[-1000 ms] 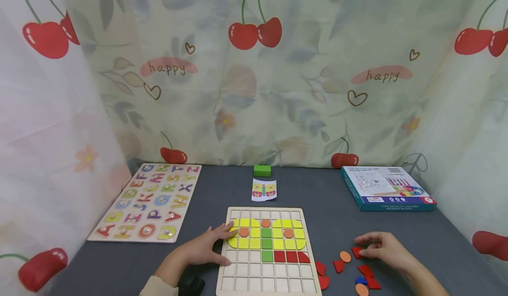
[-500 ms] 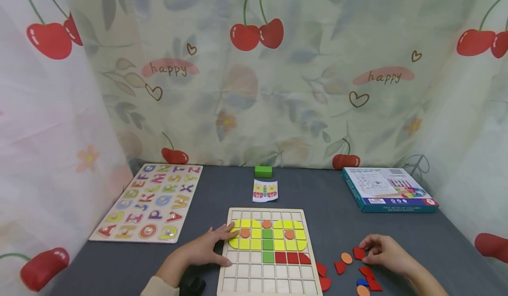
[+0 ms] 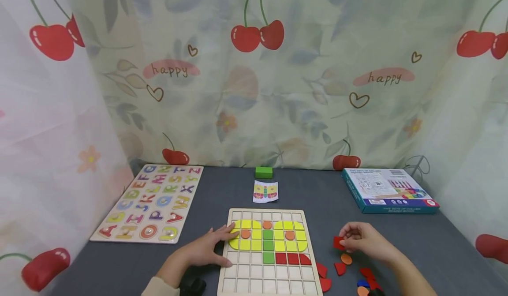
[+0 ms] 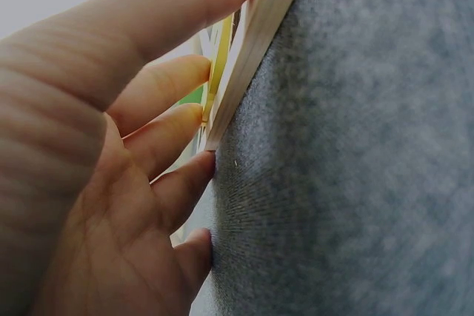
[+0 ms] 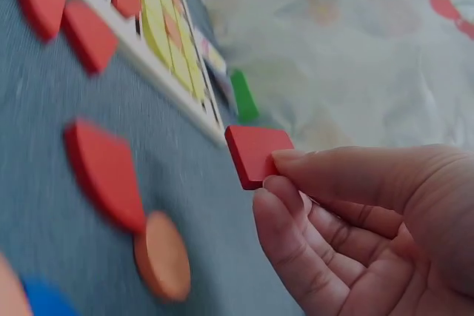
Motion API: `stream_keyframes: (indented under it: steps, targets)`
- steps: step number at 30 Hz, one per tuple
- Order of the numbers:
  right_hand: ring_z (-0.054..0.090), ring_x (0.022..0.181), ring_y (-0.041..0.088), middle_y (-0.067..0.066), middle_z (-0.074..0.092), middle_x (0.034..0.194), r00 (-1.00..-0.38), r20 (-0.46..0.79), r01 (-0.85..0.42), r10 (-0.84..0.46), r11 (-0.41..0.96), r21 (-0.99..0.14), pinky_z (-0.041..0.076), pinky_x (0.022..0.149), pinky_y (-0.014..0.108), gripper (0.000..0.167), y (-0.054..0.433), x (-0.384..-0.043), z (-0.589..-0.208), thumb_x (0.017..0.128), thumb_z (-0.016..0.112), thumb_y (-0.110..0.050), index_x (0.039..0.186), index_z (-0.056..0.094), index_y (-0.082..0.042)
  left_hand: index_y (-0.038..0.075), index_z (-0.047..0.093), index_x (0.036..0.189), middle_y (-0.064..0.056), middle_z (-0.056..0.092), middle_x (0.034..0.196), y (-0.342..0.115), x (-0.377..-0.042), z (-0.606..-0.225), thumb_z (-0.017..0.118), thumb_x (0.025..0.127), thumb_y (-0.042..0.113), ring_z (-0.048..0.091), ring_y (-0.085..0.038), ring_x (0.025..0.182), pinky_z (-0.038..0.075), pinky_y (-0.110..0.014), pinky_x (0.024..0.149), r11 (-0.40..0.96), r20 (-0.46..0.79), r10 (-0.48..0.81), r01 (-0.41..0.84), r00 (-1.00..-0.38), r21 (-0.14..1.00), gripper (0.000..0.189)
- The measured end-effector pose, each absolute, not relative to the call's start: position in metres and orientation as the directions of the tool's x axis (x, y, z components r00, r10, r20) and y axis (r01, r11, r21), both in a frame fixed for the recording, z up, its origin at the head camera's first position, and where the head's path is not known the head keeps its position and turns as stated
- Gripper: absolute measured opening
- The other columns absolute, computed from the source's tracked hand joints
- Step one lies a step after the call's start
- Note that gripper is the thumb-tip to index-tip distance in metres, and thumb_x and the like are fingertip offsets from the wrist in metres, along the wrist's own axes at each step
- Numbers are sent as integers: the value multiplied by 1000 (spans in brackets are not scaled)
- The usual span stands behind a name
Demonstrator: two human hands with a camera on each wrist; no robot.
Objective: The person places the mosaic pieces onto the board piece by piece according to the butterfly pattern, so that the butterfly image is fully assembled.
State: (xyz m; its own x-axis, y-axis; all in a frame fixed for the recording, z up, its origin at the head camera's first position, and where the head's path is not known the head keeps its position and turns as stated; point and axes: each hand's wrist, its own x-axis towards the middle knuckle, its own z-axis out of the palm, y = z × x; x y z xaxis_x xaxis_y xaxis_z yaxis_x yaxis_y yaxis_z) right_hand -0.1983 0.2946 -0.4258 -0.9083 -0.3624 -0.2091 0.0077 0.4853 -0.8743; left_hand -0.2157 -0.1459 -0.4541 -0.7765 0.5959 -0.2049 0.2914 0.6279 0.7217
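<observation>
Currently, the right grip point(image 5: 370, 234) is pinching a red tile point(image 5: 255, 155), lower right of the frame; the left grip point(image 3: 206, 245) is resting wide on the board point(image 3: 269, 271), bottom centre. Placement is appearing partly done: yellow tiles point(image 3: 280, 245) are lying set; lower-left squares point(image 3: 244, 257) are standing bare.

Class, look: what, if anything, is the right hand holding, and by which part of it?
The right hand pinches a flat red piece in its fingers, by the side nearest the palm.

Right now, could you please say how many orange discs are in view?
5: on the grid board, an upper disc, a left disc and a right disc; on the table, a far disc and a near disc. Others may be hidden.
</observation>
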Motion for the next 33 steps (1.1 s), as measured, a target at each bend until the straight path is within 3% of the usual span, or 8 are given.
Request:
stream_keyframes:
  steps: [10,25,33]
  targets:
    - [60,72,16,5,59,84,-899,-162,-30,-407,427,-904,57,69,28,33,241,-209,-427,85,67,-22,101,58,6,17,43,141,-9,23,155,-147,-217,-455,76,75,34,14,-35,144,2,-63,112,624,-203,600,294,-773,724,76]
    - [62,67,12,5,62,80,-846,-167,19,-506,285,-958,58,68,28,25,158,-217,-442,86,66,-13,99,61,8,19,44,141,-7,23,155,-146,-218,-457,76,75,34,14,-34,144,1,-63,112,623,-209,600,288,-772,727,75]
    - [61,63,10,4,65,78,-850,-185,40,-493,290,-956,58,65,26,21,126,-217,-450,83,69,-9,95,64,7,18,44,140,-9,24,155,-146,-216,-455,77,75,35,14,-35,144,2,-63,112,632,-204,595,295,-778,716,75]
